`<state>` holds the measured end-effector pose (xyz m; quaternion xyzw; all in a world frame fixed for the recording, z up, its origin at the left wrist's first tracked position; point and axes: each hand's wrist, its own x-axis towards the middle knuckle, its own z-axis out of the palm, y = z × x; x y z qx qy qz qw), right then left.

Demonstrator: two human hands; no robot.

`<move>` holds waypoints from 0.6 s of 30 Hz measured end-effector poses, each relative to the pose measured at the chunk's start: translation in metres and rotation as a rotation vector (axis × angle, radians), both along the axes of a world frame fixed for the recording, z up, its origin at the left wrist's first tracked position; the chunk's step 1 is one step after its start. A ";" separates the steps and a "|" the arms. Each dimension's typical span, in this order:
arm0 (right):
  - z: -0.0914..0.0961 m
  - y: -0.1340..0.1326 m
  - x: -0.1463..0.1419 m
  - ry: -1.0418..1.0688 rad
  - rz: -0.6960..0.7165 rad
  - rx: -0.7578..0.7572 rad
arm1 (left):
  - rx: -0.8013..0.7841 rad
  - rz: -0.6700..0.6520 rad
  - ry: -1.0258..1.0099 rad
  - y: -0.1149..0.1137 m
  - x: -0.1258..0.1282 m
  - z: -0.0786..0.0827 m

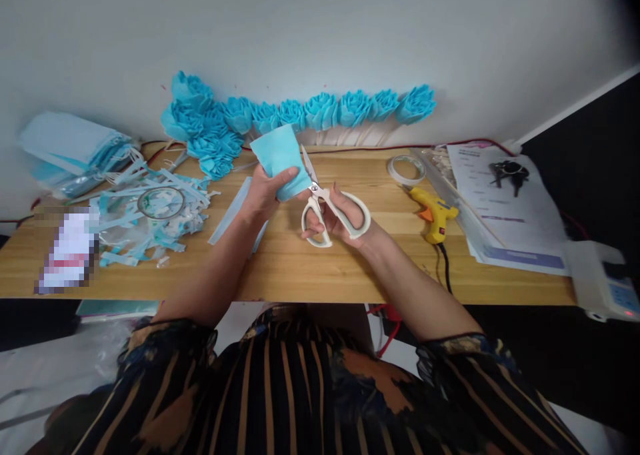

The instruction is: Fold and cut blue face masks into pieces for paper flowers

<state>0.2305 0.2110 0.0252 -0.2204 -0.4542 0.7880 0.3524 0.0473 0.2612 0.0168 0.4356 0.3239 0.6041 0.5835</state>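
My left hand (265, 191) is closed on a folded light-blue piece of mask fabric (279, 155), held upright above the wooden desk (300, 268). My right hand (334, 218) grips white-handled scissors (325, 211), fingers through the loops. The blades point up and left and meet the right edge of the blue piece. A row of blue fabric flowers (300, 115) lies along the wall behind my hands.
Left of my hands lie a heap of cut blue strips (150, 208) with a tape roll on it, and a stack of face masks (75, 148). To the right are a clear tape roll (406, 169), a yellow glue gun (434, 215), papers with keys (505, 201) and a white device (605, 281).
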 end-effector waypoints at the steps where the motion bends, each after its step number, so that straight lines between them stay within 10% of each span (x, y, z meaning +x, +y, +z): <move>1: 0.000 0.000 0.000 -0.007 0.005 0.000 | 0.006 -0.012 0.002 -0.001 0.000 0.001; 18: 0.004 -0.001 -0.001 -0.026 -0.066 0.012 | 0.008 -0.185 0.033 -0.007 0.003 0.005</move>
